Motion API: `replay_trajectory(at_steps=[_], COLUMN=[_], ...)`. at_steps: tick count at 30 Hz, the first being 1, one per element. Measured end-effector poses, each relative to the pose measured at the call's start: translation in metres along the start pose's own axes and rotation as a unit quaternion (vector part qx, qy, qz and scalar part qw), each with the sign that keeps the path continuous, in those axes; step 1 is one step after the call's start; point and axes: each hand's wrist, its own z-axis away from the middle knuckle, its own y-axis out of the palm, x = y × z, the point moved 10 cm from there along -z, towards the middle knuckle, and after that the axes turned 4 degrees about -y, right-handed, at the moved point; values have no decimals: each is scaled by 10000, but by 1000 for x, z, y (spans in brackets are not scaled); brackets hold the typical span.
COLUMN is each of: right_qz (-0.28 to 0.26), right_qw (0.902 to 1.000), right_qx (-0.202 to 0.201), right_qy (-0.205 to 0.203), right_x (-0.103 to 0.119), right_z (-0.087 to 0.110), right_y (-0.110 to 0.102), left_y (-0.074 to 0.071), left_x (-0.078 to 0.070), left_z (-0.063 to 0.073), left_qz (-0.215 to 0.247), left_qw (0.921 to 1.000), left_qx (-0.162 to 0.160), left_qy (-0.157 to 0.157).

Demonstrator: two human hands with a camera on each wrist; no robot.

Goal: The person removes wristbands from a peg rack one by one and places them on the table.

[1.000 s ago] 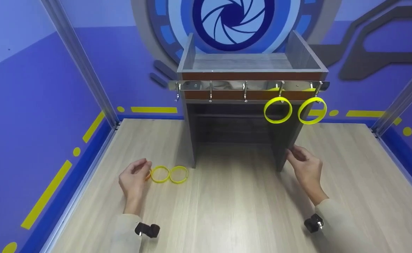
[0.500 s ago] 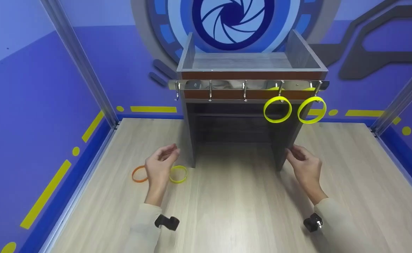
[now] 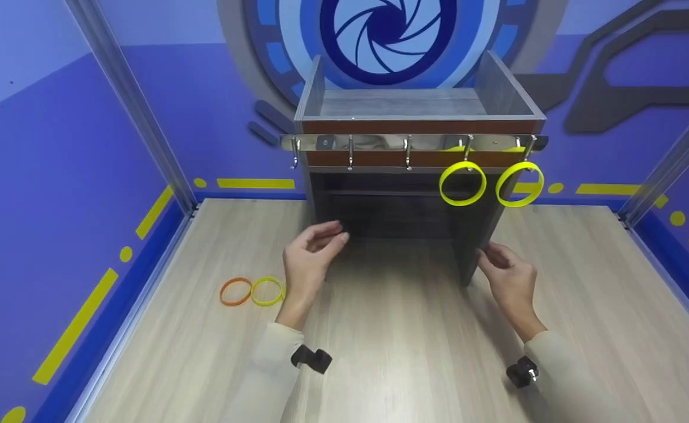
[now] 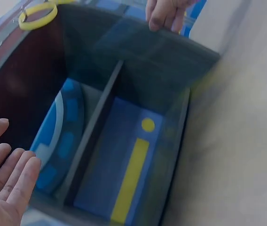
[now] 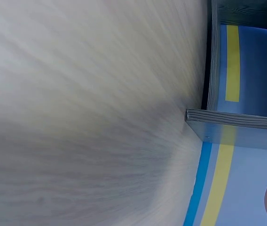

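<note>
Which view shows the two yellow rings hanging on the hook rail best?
The head view: both hanging yellow rings show whole, each on its own hook of the hook rail, at the stand's right end. The left wrist view catches only a yellow ring at its top-left corner. The right wrist view shows none.

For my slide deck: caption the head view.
Two hands flank a hook rack holding two yellow rings.
</note>
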Motion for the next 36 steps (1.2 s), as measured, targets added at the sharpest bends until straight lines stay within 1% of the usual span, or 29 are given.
replay_trajectory(at_steps=[5,10,16,20,23,30,36], right_qz=[-51,-92,-113,-87,-71,-17,-8], right_qw=[10000,9999,9999,10000,10000,10000,10000], right_qx=[-17,-46,-44,-35,-15,22,30], right_qy=[-1,-8,-24,-20,5,45,92], right_x=[0,-1,0,0,0,-1,-2], right_z=[0,0,1,1,1,2,2], right_y=[0,0,0,1,1,1,1], left_y=[27,47,63,73,80,98,111], left_x=[-15,-28,-35,-41,-45,-52,-60], left_z=[-4,-5,-6,-7,-9,-10,-10], left_qz=[274,440,408,502,576,517,631], left_qw=[9987,9965,9958,9946,9938,9924,9901], left_qx=[317,509,598,668,738,882,996], left_qy=[280,487,566,614,594,686,762])
